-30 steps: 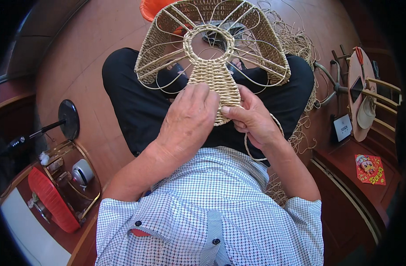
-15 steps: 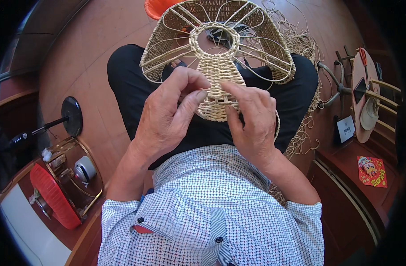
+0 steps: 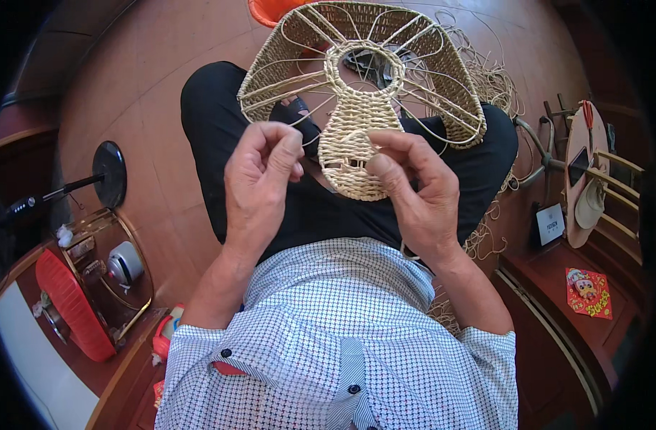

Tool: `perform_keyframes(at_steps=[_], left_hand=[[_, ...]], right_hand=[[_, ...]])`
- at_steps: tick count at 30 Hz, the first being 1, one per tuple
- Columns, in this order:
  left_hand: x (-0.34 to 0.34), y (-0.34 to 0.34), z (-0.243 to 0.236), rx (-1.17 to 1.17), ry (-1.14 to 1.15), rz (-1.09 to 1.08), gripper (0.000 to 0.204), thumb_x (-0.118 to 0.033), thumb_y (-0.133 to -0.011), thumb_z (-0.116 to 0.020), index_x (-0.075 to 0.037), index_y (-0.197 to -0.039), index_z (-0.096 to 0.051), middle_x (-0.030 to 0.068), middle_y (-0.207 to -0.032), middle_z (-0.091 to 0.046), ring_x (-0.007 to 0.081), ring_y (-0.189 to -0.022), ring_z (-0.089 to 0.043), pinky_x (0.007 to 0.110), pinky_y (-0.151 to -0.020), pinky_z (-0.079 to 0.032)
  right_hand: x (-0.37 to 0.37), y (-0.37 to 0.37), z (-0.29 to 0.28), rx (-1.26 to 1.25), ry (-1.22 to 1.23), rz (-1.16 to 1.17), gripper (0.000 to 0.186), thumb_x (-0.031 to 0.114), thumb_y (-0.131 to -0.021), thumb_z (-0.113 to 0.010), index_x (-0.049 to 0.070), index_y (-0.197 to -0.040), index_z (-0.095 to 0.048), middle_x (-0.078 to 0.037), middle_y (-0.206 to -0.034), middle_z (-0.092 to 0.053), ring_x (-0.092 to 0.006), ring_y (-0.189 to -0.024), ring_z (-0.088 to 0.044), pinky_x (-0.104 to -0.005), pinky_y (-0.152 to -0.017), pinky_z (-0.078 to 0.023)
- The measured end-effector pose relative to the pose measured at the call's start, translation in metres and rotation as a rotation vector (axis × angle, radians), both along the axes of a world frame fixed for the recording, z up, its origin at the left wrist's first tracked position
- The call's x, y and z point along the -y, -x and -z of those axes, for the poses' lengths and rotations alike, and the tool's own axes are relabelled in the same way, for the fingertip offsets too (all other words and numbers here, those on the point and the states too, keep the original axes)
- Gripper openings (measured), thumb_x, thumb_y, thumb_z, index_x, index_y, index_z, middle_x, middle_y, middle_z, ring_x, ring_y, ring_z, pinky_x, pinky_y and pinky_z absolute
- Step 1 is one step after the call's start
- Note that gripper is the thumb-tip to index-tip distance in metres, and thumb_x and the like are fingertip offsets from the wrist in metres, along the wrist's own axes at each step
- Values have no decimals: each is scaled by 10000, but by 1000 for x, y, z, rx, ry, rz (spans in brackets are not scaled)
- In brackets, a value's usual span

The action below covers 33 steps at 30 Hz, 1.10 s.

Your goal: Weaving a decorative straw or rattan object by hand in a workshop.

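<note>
A woven basket (image 3: 270,72) of straw-coloured cord on a wire frame lies across my lap, its ring and rounded woven panel (image 3: 360,143) toward me. The panel has a row of small gaps near its lower end. My right hand (image 3: 424,190) is at the panel's right edge, thumb and forefinger closed on a pale cord (image 3: 358,135) that loops over the weave. More of that cord shows below the hand. Left of the panel, apart from it, my left hand (image 3: 260,175) is closed in a pinch; whatever may be between its fingertips is hidden.
Loose cord (image 3: 492,86) lies in a tangled heap on the floor at the right. An orange tub (image 3: 270,10) is beyond the basket. At the left are a black round stand base (image 3: 110,174) and a red-covered item (image 3: 73,304); at the right, a wooden chair (image 3: 618,197).
My left hand has drawn back left, away from the panel. My right hand has shifted slightly right. The basket appears a little farther right in view.
</note>
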<state>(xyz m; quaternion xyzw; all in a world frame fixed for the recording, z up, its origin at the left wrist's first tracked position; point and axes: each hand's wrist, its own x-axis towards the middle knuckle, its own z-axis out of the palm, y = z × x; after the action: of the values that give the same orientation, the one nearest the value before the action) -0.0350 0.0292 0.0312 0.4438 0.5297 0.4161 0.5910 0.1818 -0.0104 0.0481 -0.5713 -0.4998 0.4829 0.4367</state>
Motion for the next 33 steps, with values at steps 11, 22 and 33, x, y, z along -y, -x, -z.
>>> perform_keyframes(at_steps=[11,22,33], left_hand=[[27,-33,20,353,402,127,430,-386,-1065,-679,-1,-1254,-634,42,-1006,-710,79,-824,-660,238,-734,-555],[23,-42,17,326,429,116,320,-290,-1052,-620,13,-1148,-656,55,-899,-701,80,-706,-633,249,-613,-541],[32,-37,19,356,420,88,277,-203,-1055,-631,11,-1231,-634,70,-997,-725,89,-759,-681,269,-709,-618]], right_hand=[[-8,-5,-4,-95,12,40,184,67,-1058,-656,-34,-1207,-695,-38,-1018,-727,-66,-901,-673,-237,-816,-559],[-6,-5,0,-63,25,35,149,50,-1047,-655,-28,-1166,-700,-29,-975,-722,-57,-856,-664,-234,-774,-550],[-9,-13,-8,484,-214,-45,87,12,-918,-795,-8,-972,-730,-63,-862,-695,-120,-709,-678,-273,-623,-545]])
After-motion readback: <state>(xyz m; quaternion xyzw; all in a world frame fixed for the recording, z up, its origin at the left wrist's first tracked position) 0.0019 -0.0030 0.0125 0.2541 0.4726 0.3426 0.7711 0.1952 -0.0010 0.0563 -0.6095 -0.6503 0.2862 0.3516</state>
